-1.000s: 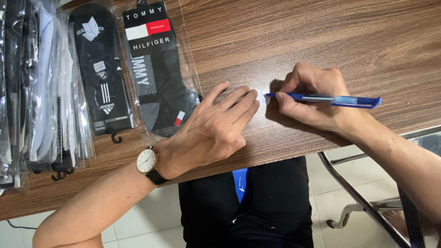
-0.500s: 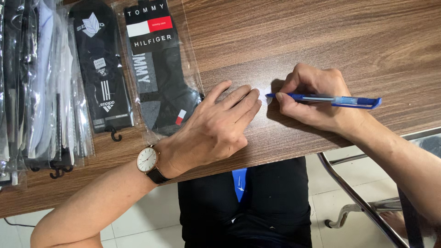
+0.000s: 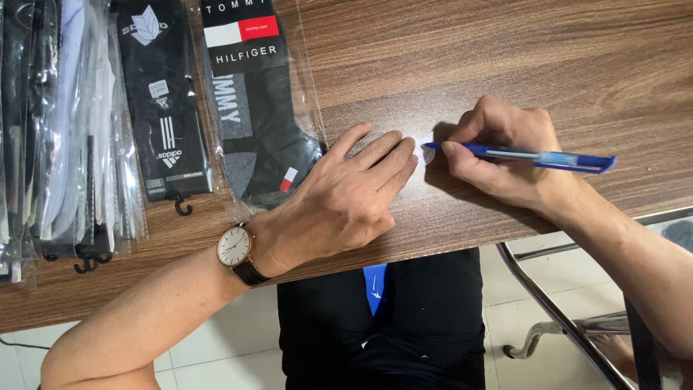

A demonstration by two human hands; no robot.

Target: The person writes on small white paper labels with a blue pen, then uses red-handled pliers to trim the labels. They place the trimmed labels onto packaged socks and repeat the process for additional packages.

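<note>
Stretching across the view is a dark wood-grain table [image 3: 520, 58], its near edge running over pale floor tiles [image 3: 238, 339] and the chrome leg of a chair [image 3: 556, 318] at the right. Clear-wrapped packs of black socks [image 3: 253, 108] lie side by side at the table's left end, some with small black hooks. The left hand [image 3: 346, 198], a round pale-faced watch [image 3: 234, 247] on its wrist, lies flat and palm down, fingers straight and together, gripping nothing. Its fingertips press beside a small white piece, perhaps a sticker [image 3: 426, 148], which is mostly hidden. The right hand [image 3: 505, 155] is curled closed around a blue pen [image 3: 534, 155], pinched between thumb and forefinger. The pen lies nearly level, its tip touching the white piece, just beside the left fingertips.
</note>
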